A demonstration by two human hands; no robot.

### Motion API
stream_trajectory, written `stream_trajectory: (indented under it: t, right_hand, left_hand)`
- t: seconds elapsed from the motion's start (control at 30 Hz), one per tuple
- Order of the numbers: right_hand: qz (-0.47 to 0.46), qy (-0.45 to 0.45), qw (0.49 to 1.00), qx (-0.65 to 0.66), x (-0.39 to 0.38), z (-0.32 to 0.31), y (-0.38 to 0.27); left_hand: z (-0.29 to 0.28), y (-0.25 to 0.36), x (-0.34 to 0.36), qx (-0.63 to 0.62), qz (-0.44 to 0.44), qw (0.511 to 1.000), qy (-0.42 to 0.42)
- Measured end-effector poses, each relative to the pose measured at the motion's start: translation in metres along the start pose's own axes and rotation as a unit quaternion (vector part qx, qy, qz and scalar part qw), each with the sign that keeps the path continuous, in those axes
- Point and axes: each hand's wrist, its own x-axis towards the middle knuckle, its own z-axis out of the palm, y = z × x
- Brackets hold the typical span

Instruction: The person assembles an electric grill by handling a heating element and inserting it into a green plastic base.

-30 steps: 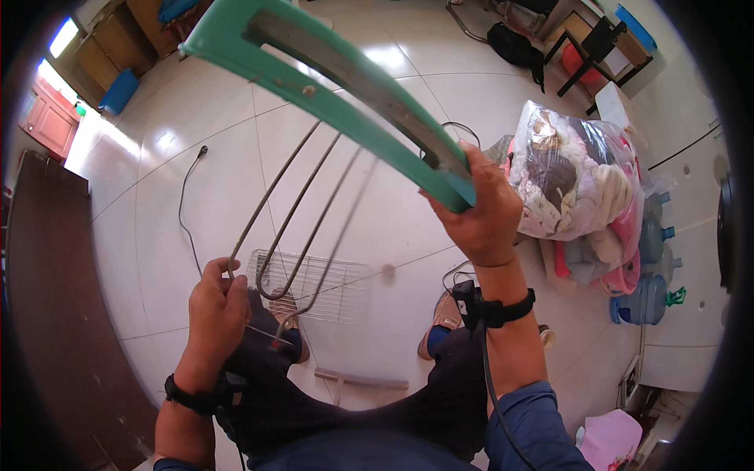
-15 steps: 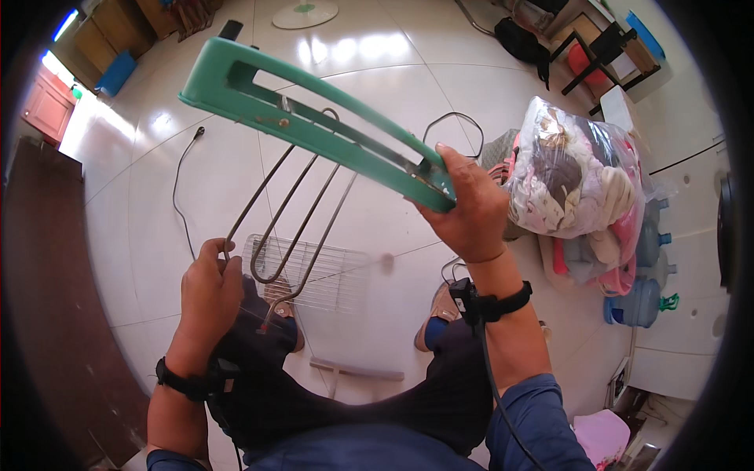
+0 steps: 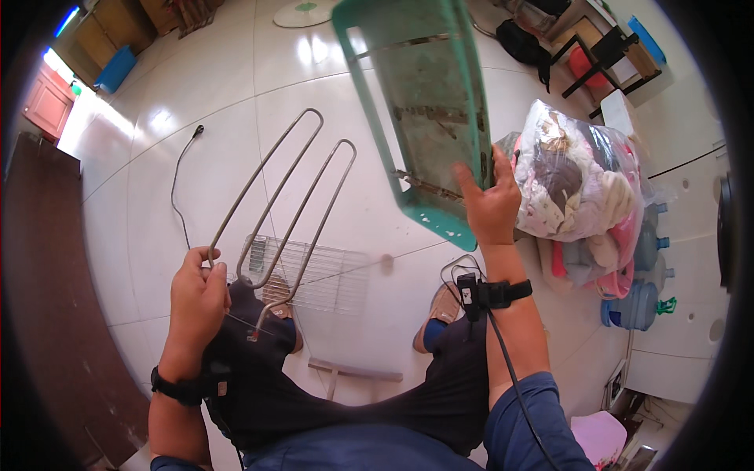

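Between the fingers of my left hand (image 3: pixel 203 294) is one end of a bent metal heating element (image 3: pixel 302 188), its looped rod rising away over the floor. A bare end of it with a small reddish tip hangs over my left thigh. My right hand (image 3: pixel 492 200) grips the right edge of a green rectangular frame (image 3: pixel 353 94), thumb on the near face. That frame stands tilted up, its brownish inner side with metal strips turned toward me. Below the element, a wire grill rack (image 3: pixel 338 271) lies on the floor by my left shoe.
A black power cord with a plug (image 3: pixel 199 130) lies on the tiles at left. To the right are a clear bag of clothes (image 3: pixel 565 177) and blue water bottles (image 3: pixel 632 306). A metal T-shaped bar (image 3: pixel 357 370) lies between my feet. A dark cabinet (image 3: pixel 47 298) borders the left.
My right hand has swung the green frame rightward and turned it from edge-on to show its inner side, clear of the element. My left hand has shifted slightly lower and left with the heating element.
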Motion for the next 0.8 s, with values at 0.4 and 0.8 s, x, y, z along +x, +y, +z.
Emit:
stream_trajectory:
  t: [0.4, 0.8]
  right_hand:
    - [0.384, 0.104, 0.810, 0.431, 0.011, -0.013, 0.041]
    - [0.420, 0.090, 0.676, 0.599, 0.015, -0.026, 0.031]
  left_hand:
    - [-0.063, -0.016, -0.055, -0.157, -0.054, 0.986, -0.020]
    - [-0.097, -0.038, -0.106, -0.225, -0.066, 0.968, -0.087]
